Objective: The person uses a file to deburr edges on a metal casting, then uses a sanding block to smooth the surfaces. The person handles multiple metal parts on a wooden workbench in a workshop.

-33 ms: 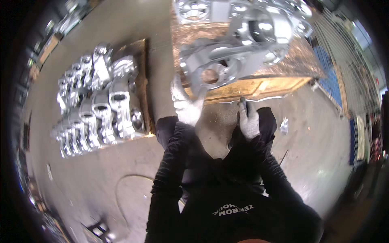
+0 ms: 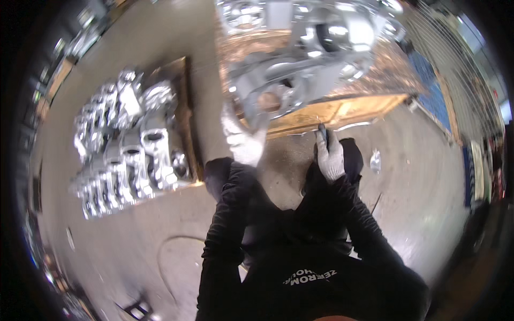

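Head view: spreads left hand (image 2: 244, 142) at near-left corner of worktop (image 2: 393, 67), perhaps touching metal casting (image 2: 321, 83); curls right hand (image 2: 332, 156) round dark tool (image 2: 322, 130).

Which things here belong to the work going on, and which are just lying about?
Seemingly in use:
metal casting at the left hand
dark tool in the right hand
wood-sided stand

Apparently lying about:
castings on the left pallet
thin cord
shiny scrap on the floor

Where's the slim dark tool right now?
Head view, right of centre and above mid-height: the slim dark tool is in the right hand, near the yellow wooden side of the table.
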`<act>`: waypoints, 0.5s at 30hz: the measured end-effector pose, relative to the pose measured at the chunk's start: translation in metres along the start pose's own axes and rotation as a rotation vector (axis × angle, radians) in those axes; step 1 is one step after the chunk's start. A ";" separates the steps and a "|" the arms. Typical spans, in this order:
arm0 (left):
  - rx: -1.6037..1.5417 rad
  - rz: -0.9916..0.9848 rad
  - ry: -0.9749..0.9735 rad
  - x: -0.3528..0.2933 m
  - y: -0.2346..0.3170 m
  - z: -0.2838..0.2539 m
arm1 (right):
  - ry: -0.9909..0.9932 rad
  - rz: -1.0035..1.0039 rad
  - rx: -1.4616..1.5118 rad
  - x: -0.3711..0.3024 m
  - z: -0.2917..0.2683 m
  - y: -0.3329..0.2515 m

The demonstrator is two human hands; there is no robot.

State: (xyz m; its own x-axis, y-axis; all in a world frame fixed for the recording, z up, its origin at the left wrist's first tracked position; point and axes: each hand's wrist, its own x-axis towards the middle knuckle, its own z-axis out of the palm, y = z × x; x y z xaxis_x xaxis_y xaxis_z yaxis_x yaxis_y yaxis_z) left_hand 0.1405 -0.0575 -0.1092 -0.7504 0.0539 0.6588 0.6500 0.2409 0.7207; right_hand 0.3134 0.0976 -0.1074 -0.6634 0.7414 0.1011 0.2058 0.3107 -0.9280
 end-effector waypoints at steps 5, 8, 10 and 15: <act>0.466 -0.331 -0.076 0.015 -0.013 0.019 | 0.172 -0.119 -0.105 0.040 -0.052 -0.001; 0.549 -0.191 -0.154 0.015 -0.026 0.021 | 0.214 -0.054 -0.115 0.053 -0.075 0.015; 0.473 -0.140 -0.222 0.022 -0.002 0.013 | 0.227 -0.109 -0.235 0.061 -0.083 0.029; 0.450 -0.007 -0.257 0.012 0.008 0.001 | 0.222 -0.085 -0.358 0.080 -0.105 0.046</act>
State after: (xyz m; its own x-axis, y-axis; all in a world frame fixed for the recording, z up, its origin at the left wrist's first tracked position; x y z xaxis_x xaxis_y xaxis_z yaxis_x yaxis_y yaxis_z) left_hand 0.1365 -0.0537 -0.0962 -0.7966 0.2738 0.5389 0.5714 0.6319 0.5235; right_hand 0.3449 0.2339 -0.1040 -0.5260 0.8020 0.2831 0.4195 0.5342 -0.7339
